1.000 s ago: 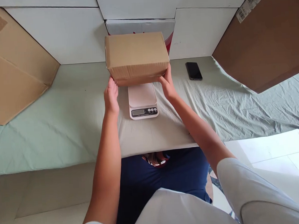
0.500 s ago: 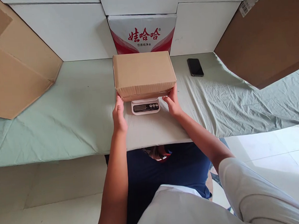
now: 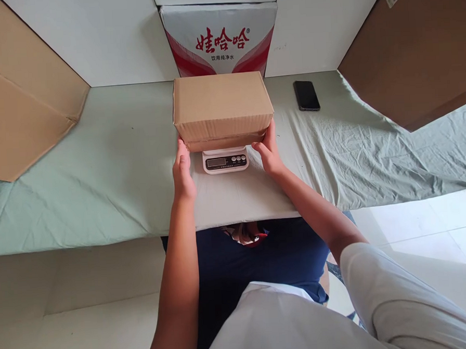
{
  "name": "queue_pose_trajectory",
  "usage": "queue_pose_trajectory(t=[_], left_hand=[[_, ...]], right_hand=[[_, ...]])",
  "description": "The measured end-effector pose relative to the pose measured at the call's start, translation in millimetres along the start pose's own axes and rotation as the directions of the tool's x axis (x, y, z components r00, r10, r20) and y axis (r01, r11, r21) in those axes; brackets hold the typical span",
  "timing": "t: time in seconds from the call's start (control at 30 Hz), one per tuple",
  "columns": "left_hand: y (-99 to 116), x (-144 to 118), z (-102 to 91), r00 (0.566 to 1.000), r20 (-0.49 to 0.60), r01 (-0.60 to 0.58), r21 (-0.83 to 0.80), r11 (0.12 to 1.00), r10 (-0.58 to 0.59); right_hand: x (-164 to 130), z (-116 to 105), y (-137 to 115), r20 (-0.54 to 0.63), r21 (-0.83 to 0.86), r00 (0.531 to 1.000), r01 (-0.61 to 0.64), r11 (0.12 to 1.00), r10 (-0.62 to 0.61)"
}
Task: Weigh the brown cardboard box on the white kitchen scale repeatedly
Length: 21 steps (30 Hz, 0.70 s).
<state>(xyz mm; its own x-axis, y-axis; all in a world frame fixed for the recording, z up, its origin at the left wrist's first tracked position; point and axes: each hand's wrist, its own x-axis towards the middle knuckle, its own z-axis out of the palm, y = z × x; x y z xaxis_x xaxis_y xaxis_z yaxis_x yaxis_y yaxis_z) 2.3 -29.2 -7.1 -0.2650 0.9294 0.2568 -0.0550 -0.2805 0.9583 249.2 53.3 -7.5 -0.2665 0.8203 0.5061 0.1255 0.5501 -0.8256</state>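
A closed brown cardboard box [image 3: 222,105] sits over, or just above, a small white digital scale [image 3: 226,161]; whether the two touch is hidden. My left hand [image 3: 183,172] grips the box at its lower left corner, thumb toward me and the other fingers out of sight along the side. At the lower right corner, my right hand [image 3: 268,153] holds the box the same way, with its fingers partly behind the edge. Only the front of the scale shows, with its display and several round buttons; I cannot read any figure on it.
A black phone [image 3: 306,95] lies on the green cloth [image 3: 119,165] to the right. Behind the box stands a white and red printed carton [image 3: 221,37]. Large cardboard panels flank the table at left [image 3: 29,102] and right [image 3: 410,56].
The camera view has tilted slightly, so everything appears a little higher in the picture. Both hands keep their hold on the box, which stays above the scale.
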Motion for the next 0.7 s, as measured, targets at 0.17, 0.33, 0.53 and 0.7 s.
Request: queue_pose_trajectory(t=[0.17, 0.33, 0.53, 0.7], left_hand=[[2, 2, -4.7, 0.997, -0.056, -0.051, 0.013, 0.999, 0.051], [6, 3, -14.3, 0.989, -0.104, -0.102, 0.06, 0.993, 0.108], [8, 2, -14.8, 0.99, -0.108, -0.084, 0.099, 0.992, 0.095], [7, 2, -14.9, 0.993, -0.09, -0.07, 0.096, 0.993, 0.079]], right_hand=[[3, -8, -15, -0.152, 0.009, 0.987, -0.042, 0.999, 0.043], [9, -28, -18, -0.353, 0.109, 0.926, -0.104, 0.989, 0.136], [7, -27, -2, -0.385, -0.024, 0.918, -0.108, 0.994, 0.09], [5, -22, 6, -0.362, 0.04, 0.927, -0.092, 0.995, 0.1]])
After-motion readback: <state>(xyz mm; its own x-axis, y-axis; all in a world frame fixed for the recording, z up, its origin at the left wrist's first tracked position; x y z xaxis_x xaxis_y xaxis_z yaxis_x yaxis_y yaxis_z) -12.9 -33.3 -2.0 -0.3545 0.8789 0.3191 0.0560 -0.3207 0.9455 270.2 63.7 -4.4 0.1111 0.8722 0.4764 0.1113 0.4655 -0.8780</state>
